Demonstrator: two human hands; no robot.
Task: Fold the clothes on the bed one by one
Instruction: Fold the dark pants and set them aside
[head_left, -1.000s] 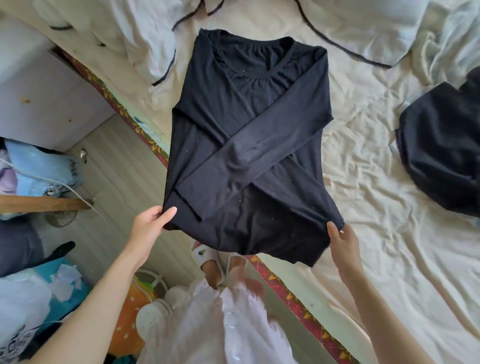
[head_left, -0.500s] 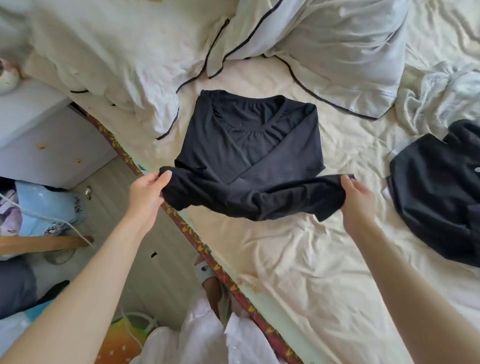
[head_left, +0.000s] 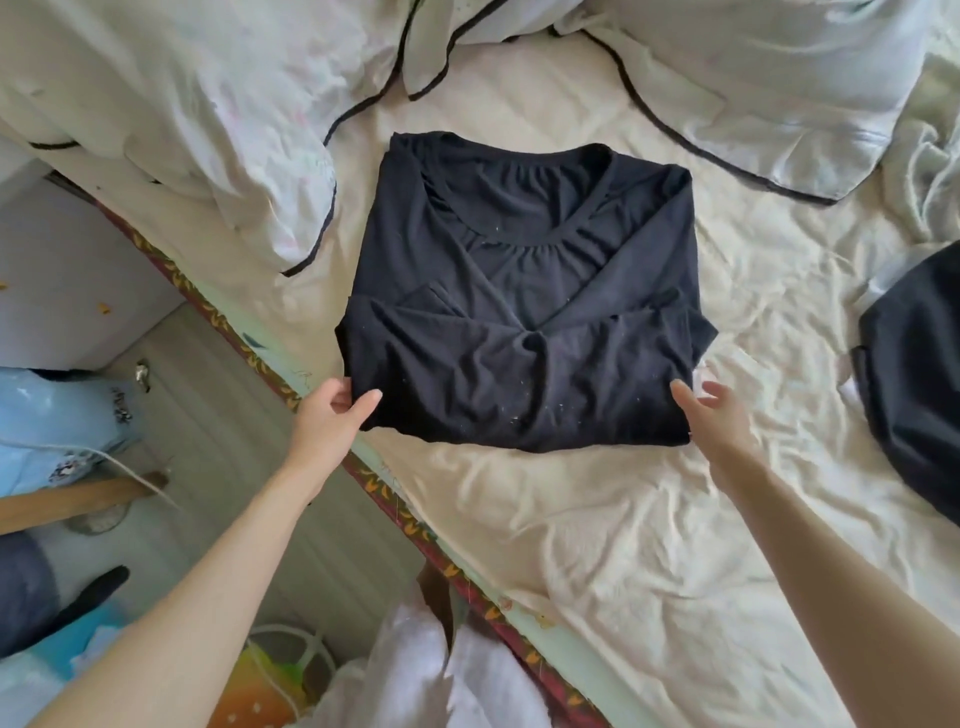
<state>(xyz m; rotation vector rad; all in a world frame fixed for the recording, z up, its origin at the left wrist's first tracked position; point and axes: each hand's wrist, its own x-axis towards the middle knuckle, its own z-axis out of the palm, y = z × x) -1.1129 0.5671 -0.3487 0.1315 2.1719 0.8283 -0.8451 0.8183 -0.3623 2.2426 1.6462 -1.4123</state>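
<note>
A folded black shirt (head_left: 519, 312) lies on the bed (head_left: 597, 519) near its left edge, with no writing readable. The left hand (head_left: 332, 415) pinches its near-left corner; the right hand (head_left: 711, 415) is spread loose at the near-right corner.

Folded shirt (head_left: 519, 306) lies on bed (head_left: 597, 545), pillows (head_left: 208, 104) behind it. Second garment (head_left: 919, 384) well apart to its right. Left hand (head_left: 327, 421) at near-left corner, right hand (head_left: 711, 415) at near-right.
</note>
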